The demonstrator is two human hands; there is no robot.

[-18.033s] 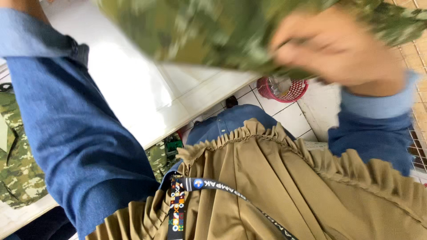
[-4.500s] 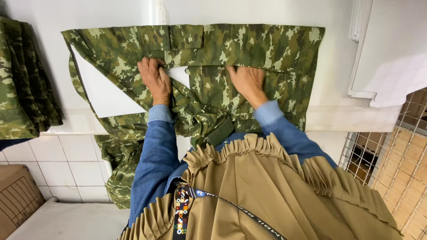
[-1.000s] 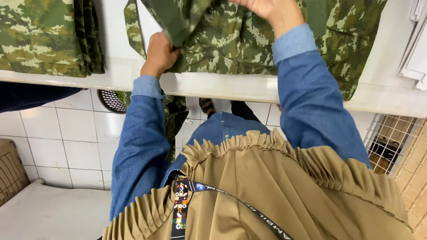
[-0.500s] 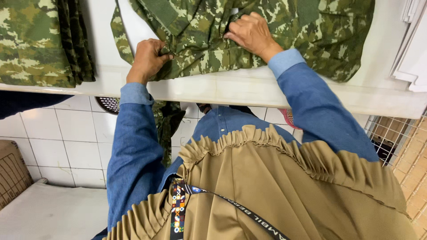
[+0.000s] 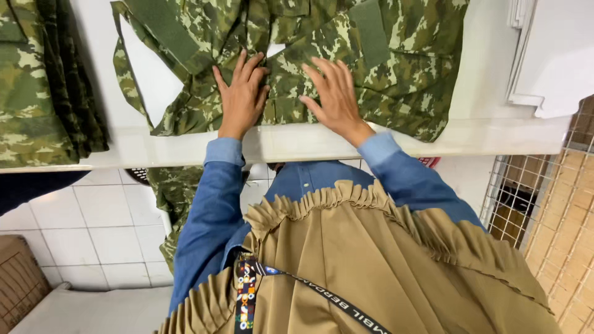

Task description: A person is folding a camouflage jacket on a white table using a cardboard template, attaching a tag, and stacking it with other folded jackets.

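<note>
A green camouflage garment [image 5: 383, 74] lies spread on a white table [image 5: 309, 142], with olive strips near its upper edges. My left hand [image 5: 242, 96] rests flat on the cloth at its lower middle, fingers spread. My right hand [image 5: 334, 96] presses flat on the cloth right beside it, fingers apart. Neither hand grips anything. Part of the garment [image 5: 170, 198] hangs over the table's front edge, below my left arm.
Folded camouflage clothing [image 5: 43, 80] sits stacked at the table's left. White sheets [image 5: 550, 55] lie at the right. A wire rack [image 5: 544, 204] stands at lower right, a brown box [image 5: 21, 278] at lower left on the white tiled floor [image 5: 105, 229].
Both hands have let go of the folds they gripped and now lie flat, close together, on the garment. The cloth sits smoother on the table.
</note>
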